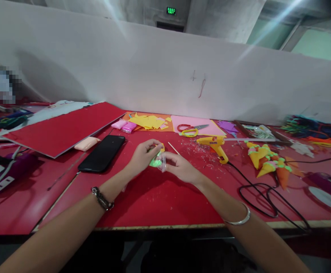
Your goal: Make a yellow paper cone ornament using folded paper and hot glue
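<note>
the red tabletop (165, 206) shows bare room from the hands to its front edge. a stick (173, 148) and the yellow glue gun (215, 145) lie near the right hand (183, 168), toward the back edge. the little green bag (155, 163) is held over the tabletop's middle. its clear end points right; fingers hide the rest, so i can't tell its long way. the left hand (142, 154) pinches the green part, the right hand the clear end.
</note>
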Action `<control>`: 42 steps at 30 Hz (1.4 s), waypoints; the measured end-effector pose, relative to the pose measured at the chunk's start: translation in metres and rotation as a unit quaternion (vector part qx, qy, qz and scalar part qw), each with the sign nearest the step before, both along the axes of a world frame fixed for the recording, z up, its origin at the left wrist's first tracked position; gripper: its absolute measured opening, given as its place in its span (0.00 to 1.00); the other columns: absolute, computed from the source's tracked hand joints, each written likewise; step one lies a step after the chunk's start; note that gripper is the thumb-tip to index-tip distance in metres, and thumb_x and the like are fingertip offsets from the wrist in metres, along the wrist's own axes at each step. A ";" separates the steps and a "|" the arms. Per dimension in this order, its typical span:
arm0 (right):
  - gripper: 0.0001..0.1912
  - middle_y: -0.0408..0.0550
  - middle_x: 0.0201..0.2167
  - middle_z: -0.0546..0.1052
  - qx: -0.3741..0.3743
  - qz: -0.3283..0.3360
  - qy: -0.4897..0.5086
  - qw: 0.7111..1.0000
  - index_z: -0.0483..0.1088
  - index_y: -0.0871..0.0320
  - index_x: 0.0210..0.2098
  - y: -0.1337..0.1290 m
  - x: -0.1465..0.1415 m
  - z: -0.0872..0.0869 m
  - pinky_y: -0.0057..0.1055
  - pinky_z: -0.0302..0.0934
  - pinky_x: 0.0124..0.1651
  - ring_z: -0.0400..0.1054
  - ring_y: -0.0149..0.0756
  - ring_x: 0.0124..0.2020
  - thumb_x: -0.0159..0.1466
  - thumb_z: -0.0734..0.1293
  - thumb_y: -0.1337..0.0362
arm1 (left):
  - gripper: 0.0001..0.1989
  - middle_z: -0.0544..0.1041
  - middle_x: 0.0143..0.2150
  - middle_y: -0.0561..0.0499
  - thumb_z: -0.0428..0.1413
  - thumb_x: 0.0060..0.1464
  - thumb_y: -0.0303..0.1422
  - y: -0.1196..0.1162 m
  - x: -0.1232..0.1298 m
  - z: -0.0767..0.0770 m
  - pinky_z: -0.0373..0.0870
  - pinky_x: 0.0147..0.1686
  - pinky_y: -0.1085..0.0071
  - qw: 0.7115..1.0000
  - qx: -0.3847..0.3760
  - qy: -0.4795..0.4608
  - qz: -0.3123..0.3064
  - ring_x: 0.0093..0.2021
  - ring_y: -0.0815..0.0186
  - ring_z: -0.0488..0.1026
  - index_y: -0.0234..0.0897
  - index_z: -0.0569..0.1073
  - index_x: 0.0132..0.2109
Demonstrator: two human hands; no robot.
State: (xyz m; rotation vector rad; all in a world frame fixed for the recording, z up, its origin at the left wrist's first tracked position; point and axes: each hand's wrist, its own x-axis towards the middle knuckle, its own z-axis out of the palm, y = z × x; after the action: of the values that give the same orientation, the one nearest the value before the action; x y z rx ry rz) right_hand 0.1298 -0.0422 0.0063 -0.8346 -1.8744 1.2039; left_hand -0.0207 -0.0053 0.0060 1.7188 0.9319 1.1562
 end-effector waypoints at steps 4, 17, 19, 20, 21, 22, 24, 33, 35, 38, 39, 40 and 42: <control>0.10 0.43 0.34 0.70 -0.014 -0.026 0.047 0.998 0.68 0.57 0.38 0.001 0.000 -0.001 0.28 0.57 0.42 0.63 0.30 0.36 0.57 0.62 0.62 | 0.12 0.66 0.21 0.56 0.53 0.46 0.39 0.001 -0.002 0.006 0.55 0.18 0.80 0.999 -0.040 -0.014 0.004 0.20 0.76 0.60 0.32 0.67 0.30; 0.07 0.39 0.26 0.69 -0.089 -0.211 0.267 0.936 0.65 0.56 0.28 0.012 0.004 -0.004 0.25 0.61 0.34 0.65 0.26 0.29 0.51 0.67 0.63 | 0.11 0.61 0.20 0.58 0.51 0.48 0.39 0.020 -0.019 -0.002 0.50 0.18 0.79 0.991 0.018 -0.008 0.130 0.19 0.76 0.55 0.34 0.67 0.30; 0.08 0.37 0.25 0.68 -0.101 -0.199 0.303 0.927 0.64 0.55 0.27 0.012 0.006 -0.003 0.24 0.62 0.34 0.65 0.25 0.29 0.49 0.68 0.65 | 0.11 0.60 0.19 0.58 0.51 0.48 0.39 0.025 -0.023 -0.003 0.48 0.16 0.79 0.985 0.017 -0.025 0.171 0.18 0.76 0.53 0.35 0.68 0.31; 0.09 0.36 0.25 0.68 -0.101 -0.196 0.317 0.923 0.64 0.55 0.27 0.013 0.007 -0.002 0.24 0.62 0.34 0.65 0.24 0.28 0.49 0.69 0.66 | 0.11 0.60 0.19 0.58 0.51 0.48 0.39 0.027 -0.025 -0.004 0.48 0.16 0.79 0.981 0.015 -0.039 0.189 0.18 0.76 0.53 0.35 0.67 0.32; 0.10 0.36 0.25 0.68 -0.098 -0.194 0.327 0.920 0.64 0.54 0.28 0.013 0.008 -0.001 0.24 0.62 0.34 0.65 0.24 0.28 0.48 0.69 0.67 | 0.10 0.60 0.19 0.58 0.51 0.48 0.39 0.030 -0.028 -0.005 0.49 0.16 0.79 0.977 0.013 -0.055 0.206 0.17 0.76 0.53 0.35 0.67 0.32; 0.11 0.35 0.26 0.68 -0.095 -0.194 0.333 0.918 0.65 0.53 0.30 0.013 0.008 -0.001 0.24 0.62 0.35 0.65 0.23 0.28 0.48 0.69 0.67 | 0.10 0.60 0.20 0.58 0.51 0.48 0.39 0.033 -0.030 -0.006 0.49 0.16 0.79 0.973 0.012 -0.070 0.221 0.17 0.76 0.54 0.35 0.67 0.32; 0.16 0.36 0.30 0.69 -0.094 -0.191 0.323 0.922 0.67 0.51 0.36 0.014 0.010 0.000 0.25 0.62 0.38 0.64 0.23 0.30 0.47 0.69 0.68 | 0.10 0.59 0.20 0.58 0.51 0.48 0.39 0.039 -0.035 -0.009 0.50 0.15 0.79 0.962 0.011 -0.092 0.258 0.17 0.75 0.54 0.36 0.66 0.33; 0.11 0.42 0.29 0.74 -0.121 -0.152 0.246 0.950 0.70 0.58 0.32 0.013 0.008 -0.005 0.27 0.62 0.39 0.68 0.28 0.31 0.48 0.69 0.63 | 0.14 0.64 0.46 0.41 0.54 0.43 0.34 0.052 -0.048 -0.028 0.62 0.42 0.57 0.914 0.100 0.182 0.349 0.48 0.53 0.62 0.37 0.69 0.40; 0.10 0.40 0.24 0.72 -0.126 -0.143 0.223 0.956 0.68 0.59 0.30 0.012 0.009 -0.004 0.23 0.61 0.28 0.66 0.24 0.23 0.52 0.67 0.59 | 0.17 0.58 0.53 0.39 0.54 0.44 0.34 0.047 -0.044 -0.026 0.57 0.46 0.51 0.898 0.146 0.229 0.346 0.53 0.49 0.56 0.38 0.68 0.44; 0.13 0.36 0.15 0.66 -0.097 -0.142 0.162 0.972 0.63 0.58 0.26 0.009 0.010 -0.003 0.20 0.50 0.16 0.56 0.21 0.12 0.58 0.60 0.54 | 0.16 0.58 0.53 0.40 0.51 0.49 0.33 0.037 -0.036 -0.018 0.55 0.50 0.53 0.882 0.244 0.261 0.307 0.53 0.53 0.56 0.37 0.66 0.47; 0.15 0.35 0.13 0.64 -0.081 -0.146 0.138 0.976 0.62 0.58 0.24 0.008 0.010 -0.003 0.20 0.48 0.15 0.54 0.20 0.11 0.58 0.59 0.53 | 0.15 0.60 0.51 0.41 0.49 0.50 0.32 0.034 -0.034 -0.015 0.55 0.50 0.55 0.879 0.279 0.262 0.284 0.52 0.56 0.57 0.37 0.66 0.46; 0.15 0.34 0.12 0.62 -0.067 -0.150 0.116 0.980 0.60 0.58 0.23 0.008 0.009 -0.003 0.20 0.46 0.15 0.52 0.20 0.11 0.58 0.59 0.53 | 0.13 0.63 0.49 0.42 0.48 0.52 0.32 0.030 -0.031 -0.012 0.55 0.51 0.57 0.878 0.311 0.261 0.254 0.51 0.58 0.58 0.36 0.65 0.46; 0.15 0.34 0.12 0.62 -0.049 -0.152 0.084 0.984 0.59 0.58 0.21 0.008 0.008 -0.005 0.20 0.48 0.16 0.53 0.21 0.12 0.55 0.63 0.55 | 0.13 0.66 0.45 0.44 0.47 0.54 0.33 0.021 -0.026 -0.006 0.57 0.51 0.61 0.873 0.368 0.267 0.176 0.49 0.61 0.60 0.36 0.64 0.47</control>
State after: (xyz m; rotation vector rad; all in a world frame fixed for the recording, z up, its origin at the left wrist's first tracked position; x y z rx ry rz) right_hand 0.1380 -0.0341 0.0015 -0.9987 -1.4996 1.1412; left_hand -0.0465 0.0155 -0.0004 2.6628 1.2743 1.4123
